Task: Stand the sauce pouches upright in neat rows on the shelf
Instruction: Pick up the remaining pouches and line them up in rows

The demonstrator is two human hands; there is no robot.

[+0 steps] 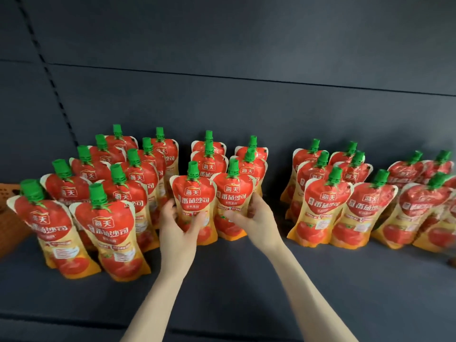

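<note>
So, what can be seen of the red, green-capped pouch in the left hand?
The glossy red and yellow plastic sauce pouch has a green cap, a tomato picture and white lettering. It stands upright on the dark shelf, at the front of the middle group. The left hand grips its lower part; the neighbouring pouch touches it.

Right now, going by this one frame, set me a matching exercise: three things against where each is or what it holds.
Things:
1. left hand
2. right hand
3. brown perforated object

Places or states:
a. far left edge of the dark grey shelf
b. grips the middle group's front right red-and-yellow green-capped sauce pouch
c. grips that group's front left pouch

Pairs: 1-c, 2-b, 3-a
</note>
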